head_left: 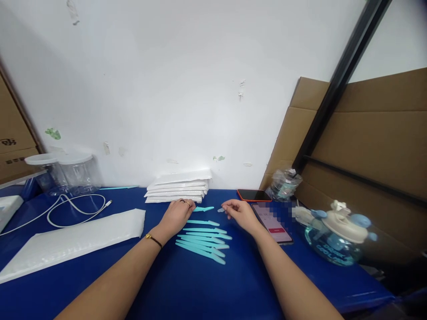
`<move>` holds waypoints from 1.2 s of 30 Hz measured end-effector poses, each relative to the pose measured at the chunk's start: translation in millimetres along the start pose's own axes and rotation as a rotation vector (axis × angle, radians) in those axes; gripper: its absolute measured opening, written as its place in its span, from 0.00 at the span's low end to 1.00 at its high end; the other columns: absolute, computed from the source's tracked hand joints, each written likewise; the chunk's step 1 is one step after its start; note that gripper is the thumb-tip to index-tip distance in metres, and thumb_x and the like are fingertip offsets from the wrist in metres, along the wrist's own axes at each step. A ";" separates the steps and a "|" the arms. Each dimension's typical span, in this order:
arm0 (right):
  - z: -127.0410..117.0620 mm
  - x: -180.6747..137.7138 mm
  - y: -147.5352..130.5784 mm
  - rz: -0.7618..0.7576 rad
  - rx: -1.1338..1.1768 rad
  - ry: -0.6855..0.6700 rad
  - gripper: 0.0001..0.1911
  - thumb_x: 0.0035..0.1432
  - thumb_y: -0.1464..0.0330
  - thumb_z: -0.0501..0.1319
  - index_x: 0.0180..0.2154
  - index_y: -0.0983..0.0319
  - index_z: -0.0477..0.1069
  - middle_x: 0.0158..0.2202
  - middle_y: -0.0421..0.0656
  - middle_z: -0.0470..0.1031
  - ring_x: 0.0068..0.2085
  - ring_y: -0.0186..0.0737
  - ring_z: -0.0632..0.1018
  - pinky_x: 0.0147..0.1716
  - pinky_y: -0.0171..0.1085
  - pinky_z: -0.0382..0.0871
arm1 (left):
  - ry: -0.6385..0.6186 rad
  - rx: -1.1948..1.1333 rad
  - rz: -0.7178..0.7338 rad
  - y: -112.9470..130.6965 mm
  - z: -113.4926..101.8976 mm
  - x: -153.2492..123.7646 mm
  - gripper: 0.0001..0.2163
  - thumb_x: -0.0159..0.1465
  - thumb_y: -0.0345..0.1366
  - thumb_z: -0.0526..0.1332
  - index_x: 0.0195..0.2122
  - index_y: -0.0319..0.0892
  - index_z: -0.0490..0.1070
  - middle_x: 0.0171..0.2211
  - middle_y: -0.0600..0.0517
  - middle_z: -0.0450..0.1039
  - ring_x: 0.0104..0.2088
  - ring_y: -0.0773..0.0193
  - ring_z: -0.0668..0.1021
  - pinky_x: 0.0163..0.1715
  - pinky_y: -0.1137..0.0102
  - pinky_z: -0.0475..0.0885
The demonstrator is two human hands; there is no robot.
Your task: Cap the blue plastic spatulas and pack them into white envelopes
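Note:
My left hand (176,215) is closed round the handle of a turquoise eyebrow razor (204,209), whose blade end points right. Just across from that end, my right hand (242,215) pinches a small clear piece (220,210) that looks like a blade cap. A narrow gap separates the cap from the razor. Below the hands, several more turquoise eyebrow razors (202,239) lie in a loose row on the blue table (207,293), blade ends to the right.
Behind my left hand is a stack of white padded envelopes (178,189). Another white envelope (83,235) lies left, near a white cable (76,198) and clear jars (78,175). To the right are an orange-edged phone (254,195), a lit phone (271,222) and a teal bottle (333,242).

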State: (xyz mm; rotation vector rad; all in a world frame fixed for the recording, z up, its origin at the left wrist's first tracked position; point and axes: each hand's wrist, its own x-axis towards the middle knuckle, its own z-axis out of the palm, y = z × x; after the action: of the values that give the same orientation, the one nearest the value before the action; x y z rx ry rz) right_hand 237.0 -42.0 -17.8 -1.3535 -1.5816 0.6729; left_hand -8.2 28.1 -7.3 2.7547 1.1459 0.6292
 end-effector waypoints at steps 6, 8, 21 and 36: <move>1.3 0.2 -3.4 0.074 0.265 -0.015 0.19 0.51 0.56 0.61 0.35 0.66 0.71 0.25 0.43 0.73 0.24 0.35 0.75 0.22 0.33 0.67 | -0.003 -0.010 -0.005 3.6 -0.4 -1.0 0.12 0.65 0.37 0.46 0.32 0.43 0.67 0.29 0.52 0.71 0.35 0.61 0.72 0.37 0.68 0.60; 2.9 0.2 -3.1 0.077 0.263 0.002 0.18 0.51 0.56 0.61 0.34 0.66 0.72 0.24 0.42 0.73 0.23 0.35 0.75 0.21 0.32 0.66 | 0.005 -0.015 0.002 3.3 0.7 -0.9 0.11 0.66 0.37 0.46 0.32 0.43 0.67 0.30 0.52 0.71 0.36 0.61 0.72 0.37 0.68 0.59; 15.1 -2.5 -10.3 0.098 0.326 -0.070 0.19 0.49 0.56 0.63 0.31 0.66 0.72 0.24 0.42 0.74 0.22 0.33 0.75 0.21 0.31 0.65 | -0.080 -0.217 -0.026 12.9 3.3 -3.5 0.12 0.64 0.40 0.48 0.30 0.43 0.66 0.24 0.55 0.68 0.27 0.65 0.70 0.28 0.72 0.58; -20.2 5.9 14.9 -0.100 -0.449 0.201 0.11 0.56 0.69 0.55 0.39 0.61 0.74 0.38 0.45 0.74 0.39 0.41 0.74 0.41 0.39 0.67 | 0.053 -0.112 -0.128 -12.0 3.9 -0.9 0.13 0.62 0.37 0.52 0.44 0.42 0.69 0.43 0.47 0.72 0.45 0.58 0.71 0.45 0.67 0.63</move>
State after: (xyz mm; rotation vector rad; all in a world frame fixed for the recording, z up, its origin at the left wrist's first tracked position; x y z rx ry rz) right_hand 261.9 -35.8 -20.2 -1.5938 -1.6810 0.1130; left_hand -15.1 36.3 -14.1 2.5624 1.2461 0.7313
